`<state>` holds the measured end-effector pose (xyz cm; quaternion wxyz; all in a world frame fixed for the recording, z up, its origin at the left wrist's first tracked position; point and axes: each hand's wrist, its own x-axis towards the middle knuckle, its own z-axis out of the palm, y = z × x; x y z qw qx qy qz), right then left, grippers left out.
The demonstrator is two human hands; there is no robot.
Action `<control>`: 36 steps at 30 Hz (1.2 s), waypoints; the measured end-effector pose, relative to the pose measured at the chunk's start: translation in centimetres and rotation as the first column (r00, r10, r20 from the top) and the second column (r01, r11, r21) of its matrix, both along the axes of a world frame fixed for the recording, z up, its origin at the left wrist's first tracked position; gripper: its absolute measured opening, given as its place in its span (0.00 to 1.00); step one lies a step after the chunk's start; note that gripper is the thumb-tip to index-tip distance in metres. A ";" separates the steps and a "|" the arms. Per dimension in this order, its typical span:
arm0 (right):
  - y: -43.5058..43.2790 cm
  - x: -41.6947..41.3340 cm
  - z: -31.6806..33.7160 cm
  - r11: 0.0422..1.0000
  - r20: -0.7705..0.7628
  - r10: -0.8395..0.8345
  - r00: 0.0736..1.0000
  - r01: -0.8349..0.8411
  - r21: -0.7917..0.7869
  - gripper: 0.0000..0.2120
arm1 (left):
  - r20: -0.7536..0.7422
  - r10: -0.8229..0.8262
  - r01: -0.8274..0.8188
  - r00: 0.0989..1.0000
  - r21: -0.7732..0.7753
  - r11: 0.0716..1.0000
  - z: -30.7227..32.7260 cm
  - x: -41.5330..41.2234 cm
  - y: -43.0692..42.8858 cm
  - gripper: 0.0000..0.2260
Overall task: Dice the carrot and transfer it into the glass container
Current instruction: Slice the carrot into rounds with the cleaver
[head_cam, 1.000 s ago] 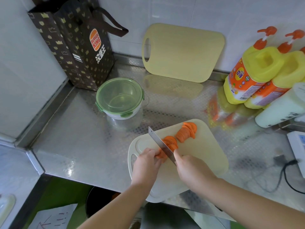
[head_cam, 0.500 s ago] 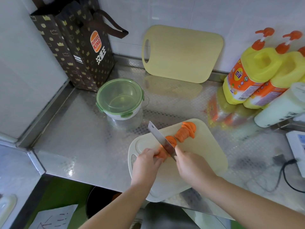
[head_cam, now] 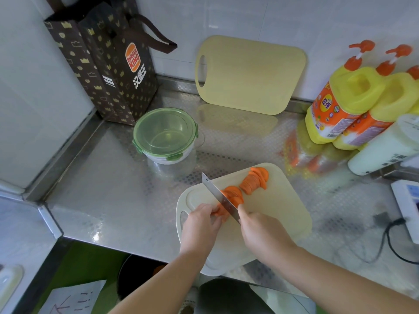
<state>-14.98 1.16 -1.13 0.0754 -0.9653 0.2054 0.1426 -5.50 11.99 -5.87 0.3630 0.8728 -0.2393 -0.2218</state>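
Sitting left on the steel counter (head_cam: 102,189), the green-lidded round glass container (head_cam: 165,134) is well apart from the pale cutting board (head_cam: 283,211). The left hand (head_cam: 200,225) pinches the orange carrot stub (head_cam: 219,211), the right hand (head_cam: 260,232) grips the steel knife (head_cam: 216,193); slices (head_cam: 255,181) fan rightward. The board's near corner seemingly overhangs.

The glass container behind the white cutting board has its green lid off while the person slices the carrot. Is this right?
No. The head view shows the green lid sitting on the glass container. It does stand behind the white cutting board while the carrot is sliced.
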 end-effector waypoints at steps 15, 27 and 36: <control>-0.2 1.5 -1.2 1.000 -0.148 0.016 0.989 -0.012 0.029 0.21 | 0.039 -0.018 0.016 0.999 0.045 0.999 0.1 0.3 -0.2 0.06; -1.0 0.0 0.0 0.998 0.023 -0.026 0.999 0.024 0.065 0.16 | 0.033 0.002 -0.002 0.999 0.002 1.000 0.3 -0.1 -0.1 0.07; -0.2 -0.1 0.2 1.000 -0.025 0.006 1.000 -0.006 0.020 0.20 | 0.006 0.006 -0.006 1.000 -0.008 1.000 0.3 -0.2 -0.1 0.05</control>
